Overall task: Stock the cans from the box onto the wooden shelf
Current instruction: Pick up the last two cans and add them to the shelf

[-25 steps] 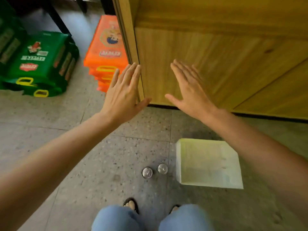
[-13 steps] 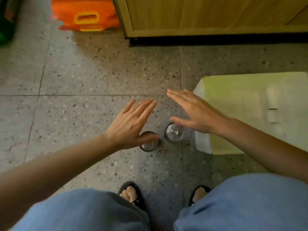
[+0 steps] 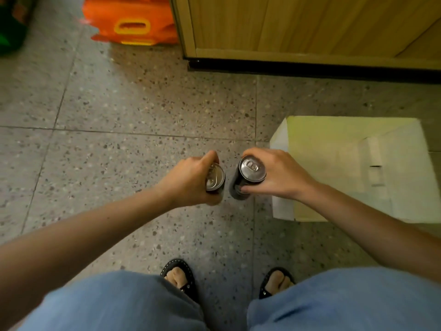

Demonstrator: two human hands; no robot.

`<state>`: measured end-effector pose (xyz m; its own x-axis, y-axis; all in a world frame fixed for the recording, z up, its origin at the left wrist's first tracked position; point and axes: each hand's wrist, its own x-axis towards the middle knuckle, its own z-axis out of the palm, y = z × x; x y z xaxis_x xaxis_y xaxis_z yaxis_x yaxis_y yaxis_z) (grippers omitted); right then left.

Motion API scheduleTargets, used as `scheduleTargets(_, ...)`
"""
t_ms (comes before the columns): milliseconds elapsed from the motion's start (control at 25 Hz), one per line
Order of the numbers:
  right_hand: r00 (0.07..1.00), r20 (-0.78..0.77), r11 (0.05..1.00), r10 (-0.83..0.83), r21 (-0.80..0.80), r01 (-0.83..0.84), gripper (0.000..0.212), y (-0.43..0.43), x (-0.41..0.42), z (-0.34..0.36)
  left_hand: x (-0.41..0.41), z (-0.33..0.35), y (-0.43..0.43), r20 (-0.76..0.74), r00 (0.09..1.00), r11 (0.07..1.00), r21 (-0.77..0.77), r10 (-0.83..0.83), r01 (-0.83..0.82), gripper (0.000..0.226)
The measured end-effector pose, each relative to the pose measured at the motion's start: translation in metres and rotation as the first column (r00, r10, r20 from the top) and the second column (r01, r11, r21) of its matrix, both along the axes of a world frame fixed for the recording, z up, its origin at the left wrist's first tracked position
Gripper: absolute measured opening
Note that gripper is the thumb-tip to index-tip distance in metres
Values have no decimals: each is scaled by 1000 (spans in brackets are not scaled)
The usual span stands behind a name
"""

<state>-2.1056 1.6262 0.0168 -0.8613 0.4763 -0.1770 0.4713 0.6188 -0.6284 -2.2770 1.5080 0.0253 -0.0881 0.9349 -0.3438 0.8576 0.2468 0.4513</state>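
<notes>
At the far left edge a green pack (image 3: 9,27) is cut off by the frame and too blurred to read. Next to it, at the top, a stack of orange packs (image 3: 133,22) with a yellow handle cut-out lies on the speckled floor (image 3: 119,115); its upper part runs out of the picture.

The left hand (image 3: 191,181) is closed around the left can (image 3: 215,179), fingers wrapped over its far side. The hand covers most of the dark body, so only part of the silver top and a strip of the side show. Whether the can's base touches the floor cannot be told.

Just beside it, apart by a narrow gap, the right can (image 3: 251,169) leans with its top tipped toward the camera; the silver lid and pull tab are plain to see. The right hand (image 3: 279,174) grips it, thumb pressed on the near side and fingers curled behind. Its base is hidden too.

Right of the hands sits the box (image 3: 284,209), pale yellow-green inside with white flaps, open at the top; the right forearm crosses its near corner. No cans show in the visible part of its inside.

Above it, the wooden shelf (image 3: 310,25) shows only its lower panel and a black base strip; the rest is cut off.

At the bottom, blue trousers and black sandals (image 3: 181,275) fill the frame.
</notes>
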Motion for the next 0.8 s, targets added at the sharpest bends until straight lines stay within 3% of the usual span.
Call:
scheduleTargets(120,996,-39,996,-80,-48,79,58,32,-11,99,-18,98,35,67,996,997,53,60,-64,61)
scheduleTargets(280,981,-78,983,-179,-50,175,53,66,-17,284,-40,283,81,101,994,993,99,48,-58,66)
scheduleTargets(560,971,-127,979,-203,3,205,55,90,-11,594,-42,595,120,76,996,979,203,-49,33,65)
scheduleTargets(680,962,-171,973,-215,49,227,55,101,-11,702,-43,701,136,31,995,958,273,-96,84,73)
scheduleTargets(800,955,-185,966,-233,70,250,56,115,-12,795,-44,790,153,41,994,929,362,-99,77,64)
